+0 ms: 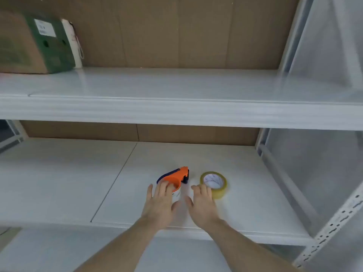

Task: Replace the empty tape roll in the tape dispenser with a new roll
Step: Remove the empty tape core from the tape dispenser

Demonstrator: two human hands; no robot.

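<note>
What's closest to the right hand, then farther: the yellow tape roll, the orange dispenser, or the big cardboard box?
1. Yellow tape roll, at the right hand's fingers.
2. Orange dispenser, to its left, under the left hand.
3. Cardboard box, upper shelf, far left.

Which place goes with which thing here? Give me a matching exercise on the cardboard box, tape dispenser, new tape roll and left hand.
Things:
1. cardboard box
2. tape dispenser
3. new tape roll
4. left hand

Places:
A. lower shelf, right of the orange thing
B. upper shelf, far left
C. fingers laid on the dispenser
D. lower shelf, left of the yellowish ring

Pairs: 1-B, 2-D, 3-A, 4-C
</note>
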